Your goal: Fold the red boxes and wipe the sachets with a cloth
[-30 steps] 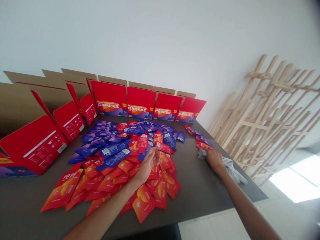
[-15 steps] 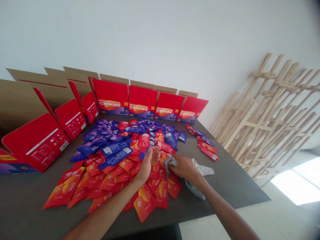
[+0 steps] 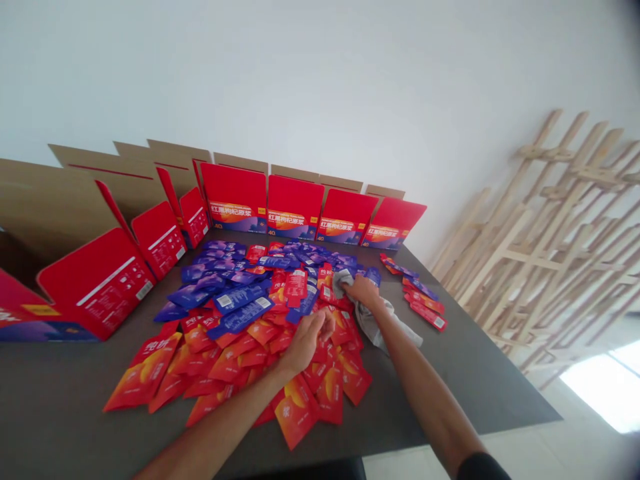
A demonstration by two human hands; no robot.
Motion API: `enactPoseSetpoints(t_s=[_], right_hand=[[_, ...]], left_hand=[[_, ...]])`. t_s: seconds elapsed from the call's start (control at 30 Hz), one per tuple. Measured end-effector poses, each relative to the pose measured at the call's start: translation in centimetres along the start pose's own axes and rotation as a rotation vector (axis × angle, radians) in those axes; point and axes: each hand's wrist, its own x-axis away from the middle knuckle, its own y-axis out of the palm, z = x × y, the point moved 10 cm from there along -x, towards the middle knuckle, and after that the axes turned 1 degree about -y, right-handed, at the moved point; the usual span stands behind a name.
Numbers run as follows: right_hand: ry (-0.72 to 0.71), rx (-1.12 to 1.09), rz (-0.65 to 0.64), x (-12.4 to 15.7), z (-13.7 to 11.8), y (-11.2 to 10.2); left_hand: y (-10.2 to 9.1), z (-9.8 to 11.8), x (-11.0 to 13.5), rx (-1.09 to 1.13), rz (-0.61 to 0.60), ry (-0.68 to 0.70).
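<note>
My right hand [image 3: 363,291] grips a bunched grey cloth [image 3: 375,330]. Part of it bulges past the fingertips, and the rest trails over the tabletop by the wrist. Beneath that hand lie blue sachets [image 3: 245,313] and red ones, near the right edge of a large heap. My left hand [image 3: 305,343] hovers over the red-orange pouches [image 3: 300,410] at the heap's front. Its fingers are curled in toward the thumb, and I see nothing held in them. The pouches directly under my left forearm are hidden.
Open red cartons [image 3: 235,200] with raised flaps line the back of the dark table [image 3: 450,393], and larger open cartons [image 3: 95,280] stand along its left side. A short row of red and blue sachets [image 3: 425,313] lies at right. Wooden racks [image 3: 545,247] lean beyond the table.
My right hand has moved away from me with the cloth, toward the back of the heap. My left hand has come slightly nearer, its fingers more curled. The view has shifted a little.
</note>
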Motion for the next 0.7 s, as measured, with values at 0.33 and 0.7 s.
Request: enactPoseSetpoints(t_s=[0.33, 0.7], right_hand=[[-0.056, -0.117, 0.269, 0.8, 2.1, -3.5], [-1.150, -0.360, 0.234, 12.3, -4.5, -1.8]], left_hand=[[-0.8, -2.1, -0.9, 0.121, 0.028, -0.085], [-0.2, -4.5, 0.0, 0.479, -0.025, -0.399]])
